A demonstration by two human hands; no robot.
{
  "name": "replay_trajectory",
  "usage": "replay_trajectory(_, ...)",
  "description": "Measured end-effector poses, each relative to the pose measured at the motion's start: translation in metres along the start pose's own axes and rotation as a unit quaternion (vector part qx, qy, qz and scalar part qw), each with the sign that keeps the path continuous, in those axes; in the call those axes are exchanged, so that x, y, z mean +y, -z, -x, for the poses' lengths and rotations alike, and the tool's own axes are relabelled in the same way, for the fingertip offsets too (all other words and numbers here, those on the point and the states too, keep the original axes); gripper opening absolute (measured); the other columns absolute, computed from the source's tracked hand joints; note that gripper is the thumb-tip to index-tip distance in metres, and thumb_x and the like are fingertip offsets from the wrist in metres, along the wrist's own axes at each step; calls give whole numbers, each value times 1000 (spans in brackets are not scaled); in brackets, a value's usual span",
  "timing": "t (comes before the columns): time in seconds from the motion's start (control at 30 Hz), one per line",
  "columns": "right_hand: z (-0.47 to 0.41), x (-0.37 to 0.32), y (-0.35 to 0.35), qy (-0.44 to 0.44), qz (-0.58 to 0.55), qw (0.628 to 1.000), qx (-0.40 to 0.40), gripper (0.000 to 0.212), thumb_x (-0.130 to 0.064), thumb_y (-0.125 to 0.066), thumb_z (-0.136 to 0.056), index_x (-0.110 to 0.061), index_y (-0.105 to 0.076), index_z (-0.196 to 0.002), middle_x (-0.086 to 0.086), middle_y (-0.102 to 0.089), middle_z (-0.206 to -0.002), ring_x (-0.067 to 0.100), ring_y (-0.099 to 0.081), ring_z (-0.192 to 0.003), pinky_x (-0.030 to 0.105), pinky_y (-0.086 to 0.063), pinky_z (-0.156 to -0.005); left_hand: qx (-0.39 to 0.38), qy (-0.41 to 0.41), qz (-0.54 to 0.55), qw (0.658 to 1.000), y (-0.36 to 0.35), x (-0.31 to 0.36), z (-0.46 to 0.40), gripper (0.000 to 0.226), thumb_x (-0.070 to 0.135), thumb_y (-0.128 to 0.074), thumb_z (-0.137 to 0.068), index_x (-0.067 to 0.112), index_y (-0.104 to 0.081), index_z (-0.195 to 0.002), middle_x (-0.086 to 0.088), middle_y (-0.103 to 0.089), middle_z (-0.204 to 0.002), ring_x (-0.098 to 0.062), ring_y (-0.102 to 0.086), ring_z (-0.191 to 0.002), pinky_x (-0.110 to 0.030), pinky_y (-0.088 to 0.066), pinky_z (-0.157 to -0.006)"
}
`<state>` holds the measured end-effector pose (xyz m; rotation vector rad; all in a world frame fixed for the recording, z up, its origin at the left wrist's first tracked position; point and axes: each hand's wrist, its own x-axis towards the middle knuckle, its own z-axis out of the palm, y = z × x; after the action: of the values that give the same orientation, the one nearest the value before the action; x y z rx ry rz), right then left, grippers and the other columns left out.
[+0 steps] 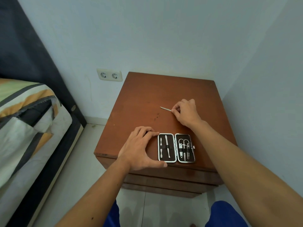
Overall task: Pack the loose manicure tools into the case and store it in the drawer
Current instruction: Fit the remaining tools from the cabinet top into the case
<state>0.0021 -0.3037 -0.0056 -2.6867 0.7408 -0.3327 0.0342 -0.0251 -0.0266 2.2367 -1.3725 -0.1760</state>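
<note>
Fingers of the right hand point(186, 112) pinched one end of a thin metal tool point(165, 108) lying on the nightstand point(147, 95), while the left hand point(139, 148) lay spread wide, holding nothing, touching the open case point(176, 147). A good way would be to lift the tool flat and slide it under the strap beside the two tools in the left half. The case sat close to the front edge, with lots of bare top behind it.

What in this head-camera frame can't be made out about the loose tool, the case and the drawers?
- Loose tool, head view: its near end is hidden by the right hand; type too small to tell.
- Case: tools on its right half overlap, too small to name.
- Nightstand drawers: fronts foreshortened, crossed by both forearms; handles unseen.
</note>
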Motion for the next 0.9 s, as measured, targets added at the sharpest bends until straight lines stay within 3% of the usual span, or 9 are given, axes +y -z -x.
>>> replay_trajectory(0.23,9,0,6,58,85,992,-72,21,-35,-50,-107,-23,-67,-115,4,-59,-123,32,-44,-121,45,-37,-105,-7,5,-3,1000,1,1,0,117,98,-70,-58,35,-47,-153,17,-41,-149,-6,-28,-145,-33,-26,-125)
replay_trajectory(0.33,18,0,7,116,110,985,-66,14,-23,-46,-108,-18,-59,-112,4,-59,-117,27,-44,-113,42,-40,-100,-14,6,-4,1000,1,1,0,117,97,-70,-58,34,-46,-154,17,-40,-150,-6,-27,-146,-33,-25,-126)
replay_trajectory(0.4,24,1,9,133,65,988,-51,10,-16,-48,-107,-18,-58,-106,-4,-56,-102,20,-46,-102,40,-45,-94,-16,6,-2,1000,2,1,0,116,98,-69,-59,35,-45,-154,17,-39,-150,-6,-27,-146,-33,-26,-126)
replay_trajectory(0.47,30,1,15,86,-38,995,-31,10,-17,-54,-105,-23,-62,-104,-7,-55,-96,12,-51,-92,33,-48,-87,-14,5,-4,1000,2,1,0,116,99,-68,-59,36,-45,-154,18,-40,-150,-6,-28,-145,-34,-27,-126)
replay_trajectory(0.57,41,4,25,50,-147,988,17,13,-18,-66,-100,-29,-71,-106,-8,-70,-91,1,-57,-88,17,-43,-79,-6,2,-2,1000,2,1,0,114,97,-71,-59,35,-47,-153,17,-40,-149,-6,-29,-144,-33,-26,-125)
replay_trajectory(0.67,54,8,37,33,-220,975,20,16,-16,-73,-96,-29,-74,-106,-10,-76,-85,7,-63,-81,20,-48,-76,-5,1,1,1000,1,0,0,115,98,-70,-58,36,-47,-152,18,-41,-147,-6,-30,-143,-33,-28,-124)
replay_trajectory(0.77,63,13,48,18,-247,969,-19,14,-16,-74,-95,-28,-79,-101,-8,-76,-88,3,-61,-73,19,-48,-74,-4,1,3,1000,1,0,1,115,98,-70,-57,36,-48,-152,18,-42,-147,-7,-31,-144,-33,-29,-124)
replay_trajectory(0.9,72,18,58,9,-260,962,-82,17,-16,-70,-98,-29,-80,-103,-10,-77,-103,8,-69,-94,28,-55,-92,1,-2,1,1000,1,2,1,115,96,-72,-58,33,-50,-152,17,-42,-146,-7,-31,-143,-34,-29,-124)
